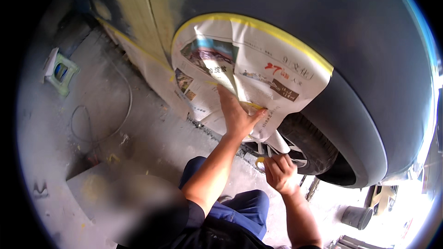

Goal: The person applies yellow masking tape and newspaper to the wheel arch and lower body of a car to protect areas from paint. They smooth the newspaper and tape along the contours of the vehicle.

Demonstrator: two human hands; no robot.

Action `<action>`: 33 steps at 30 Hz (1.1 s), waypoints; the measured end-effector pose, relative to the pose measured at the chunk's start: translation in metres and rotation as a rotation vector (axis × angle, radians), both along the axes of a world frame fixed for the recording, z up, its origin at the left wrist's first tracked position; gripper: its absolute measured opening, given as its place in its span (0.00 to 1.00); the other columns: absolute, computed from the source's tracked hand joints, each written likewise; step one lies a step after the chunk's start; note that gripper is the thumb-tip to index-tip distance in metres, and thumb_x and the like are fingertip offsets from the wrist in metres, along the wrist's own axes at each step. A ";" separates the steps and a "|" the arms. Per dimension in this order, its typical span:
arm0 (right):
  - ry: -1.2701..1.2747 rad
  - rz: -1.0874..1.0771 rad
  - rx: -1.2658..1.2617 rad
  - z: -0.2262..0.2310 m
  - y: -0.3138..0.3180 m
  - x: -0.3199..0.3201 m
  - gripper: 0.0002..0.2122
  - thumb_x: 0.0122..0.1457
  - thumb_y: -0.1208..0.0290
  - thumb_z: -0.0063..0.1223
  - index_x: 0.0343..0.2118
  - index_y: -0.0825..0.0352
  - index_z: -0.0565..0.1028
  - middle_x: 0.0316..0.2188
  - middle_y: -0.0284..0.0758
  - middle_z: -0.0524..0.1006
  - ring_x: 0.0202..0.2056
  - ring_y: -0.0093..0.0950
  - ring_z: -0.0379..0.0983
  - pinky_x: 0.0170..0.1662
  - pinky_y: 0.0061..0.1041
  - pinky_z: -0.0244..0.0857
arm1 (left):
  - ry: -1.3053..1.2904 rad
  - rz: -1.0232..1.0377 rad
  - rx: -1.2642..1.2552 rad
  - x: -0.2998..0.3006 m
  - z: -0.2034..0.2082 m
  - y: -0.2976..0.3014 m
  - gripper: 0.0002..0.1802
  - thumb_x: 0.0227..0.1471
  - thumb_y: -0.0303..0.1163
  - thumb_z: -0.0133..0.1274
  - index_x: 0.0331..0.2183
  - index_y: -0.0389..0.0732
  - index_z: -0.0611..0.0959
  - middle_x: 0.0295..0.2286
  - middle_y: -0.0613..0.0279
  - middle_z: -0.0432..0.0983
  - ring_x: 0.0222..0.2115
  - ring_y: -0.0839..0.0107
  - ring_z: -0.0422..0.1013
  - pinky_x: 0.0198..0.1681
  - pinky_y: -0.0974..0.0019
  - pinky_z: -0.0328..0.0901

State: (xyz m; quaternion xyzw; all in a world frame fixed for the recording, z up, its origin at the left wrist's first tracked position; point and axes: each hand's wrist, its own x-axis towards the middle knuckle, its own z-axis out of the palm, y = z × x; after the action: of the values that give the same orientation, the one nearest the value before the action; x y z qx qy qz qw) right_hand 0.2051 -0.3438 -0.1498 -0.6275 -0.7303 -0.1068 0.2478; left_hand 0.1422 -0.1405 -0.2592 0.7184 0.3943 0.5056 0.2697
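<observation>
Both hands are mine, two in view. Left hand (237,115) lies flat, fingers spread, pressing the newspaper sheet (240,69) against the wheel arch so it stays put over the tyre (314,145). Right hand (280,171) is pinched on a strip of yellow masking tape (260,160) near the sheet's lower edge, I judge to fasten it. One yellow tape line (258,24) already edges the arch of the grey car body (369,64). On the far left floor sits one green stool (61,71); near right, one dark bucket (356,216)
</observation>
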 end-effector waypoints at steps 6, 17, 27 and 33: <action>0.188 -0.118 -0.299 0.027 -0.088 -0.033 0.03 0.48 0.76 0.57 0.25 0.59 0.77 0.24 0.31 0.73 0.28 0.29 0.74 0.23 0.28 0.70 | 0.146 -0.130 -0.103 -0.034 0.023 -0.005 0.70 0.36 0.55 0.69 0.63 0.27 0.45 0.61 0.27 0.41 0.63 0.33 0.41 0.65 0.40 0.42; 0.380 -0.250 -0.614 0.101 -0.196 -0.066 0.05 0.54 0.77 0.53 0.23 0.64 0.76 0.23 0.35 0.77 0.30 0.36 0.74 0.30 0.33 0.71 | -0.074 -0.031 -0.655 -0.069 0.054 0.045 0.44 0.49 0.20 0.46 0.64 0.32 0.46 0.55 0.35 0.64 0.54 0.43 0.65 0.55 0.57 0.62; 0.505 -0.384 -0.796 0.090 -0.215 -0.079 0.05 0.56 0.72 0.54 0.26 0.65 0.78 0.25 0.35 0.78 0.32 0.35 0.75 0.32 0.30 0.70 | 0.405 -0.283 -0.805 -0.176 0.011 -0.017 0.39 0.53 0.38 0.50 0.61 0.33 0.58 0.41 0.35 0.76 0.41 0.43 0.74 0.45 0.49 0.69; 1.850 -0.738 -1.089 0.102 -0.142 -0.132 0.09 0.62 0.68 0.50 0.40 0.68 0.72 0.32 0.41 0.76 0.33 0.34 0.74 0.37 0.33 0.70 | 1.061 -0.785 -0.965 -0.371 -0.033 -0.121 0.22 0.48 0.43 0.50 0.39 0.36 0.84 0.37 0.40 0.79 0.38 0.48 0.77 0.43 0.50 0.70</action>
State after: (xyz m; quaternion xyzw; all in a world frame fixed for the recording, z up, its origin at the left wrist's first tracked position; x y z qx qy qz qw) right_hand 0.0729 -0.4858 -0.0474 -0.6668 0.0132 0.6632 0.3397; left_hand -0.2287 -0.2611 -0.2927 0.7529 0.3633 -0.2582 0.4843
